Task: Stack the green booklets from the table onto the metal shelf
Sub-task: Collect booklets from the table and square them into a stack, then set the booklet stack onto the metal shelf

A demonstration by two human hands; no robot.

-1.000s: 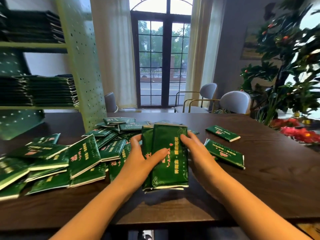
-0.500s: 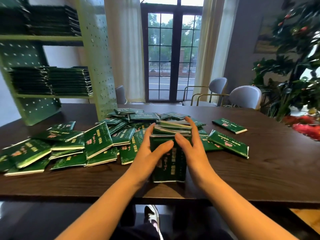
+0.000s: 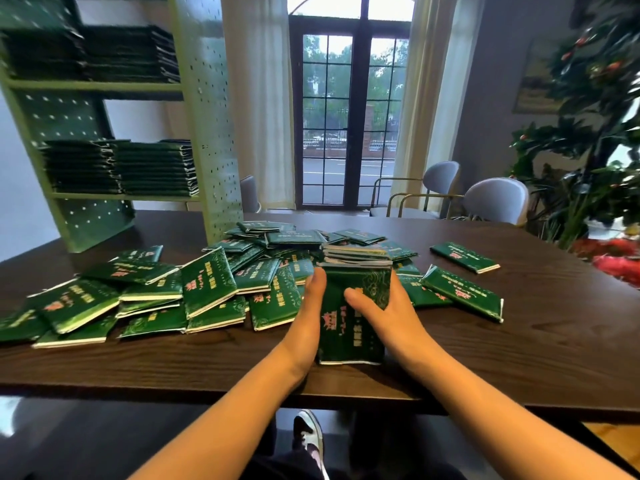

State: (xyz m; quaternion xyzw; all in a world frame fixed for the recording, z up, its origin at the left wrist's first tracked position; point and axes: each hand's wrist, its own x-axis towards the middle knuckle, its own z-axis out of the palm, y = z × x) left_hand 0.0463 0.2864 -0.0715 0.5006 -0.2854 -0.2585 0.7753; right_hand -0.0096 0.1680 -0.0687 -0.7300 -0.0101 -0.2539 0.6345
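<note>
Two bare hands hold one bundle of green booklets (image 3: 349, 327) between them. It stands upright on its lower edge on the near part of the dark wooden table (image 3: 519, 358). The left hand (image 3: 310, 310) lies against the left side of the bundle with the thumb pointing up along the edge. Its other fingers are hidden behind, so I can say only that it holds the bundle from that side. The right hand (image 3: 386, 306) grips the right side, with the thumb laid across the glossy front cover. The covers are shiny dark green with pink and pale printed signs and thin curled ornaments. White paper edges show at the top and bottom of the bundle. To the left and behind it, many loose booklets (image 3: 207, 289) of the same kind lie in an untidy heap, overlapping, flat or slightly tilted. One separate booklet (image 3: 464, 257) lies further right, and a second booklet (image 3: 462, 294) lies just beside the heap. At the far left the metal shelf (image 3: 207, 133) stands on the table. It is pale green sheet with rows of small round holes, and neat flat stacks (image 3: 138, 168) rest side by side on two of its boards. Beyond the table I see two rounded grey chairs (image 3: 495, 199) with thin brass-coloured frames, a dark-framed glass door (image 3: 346, 116), and a leafy plant (image 3: 588, 133) at the right.
</note>
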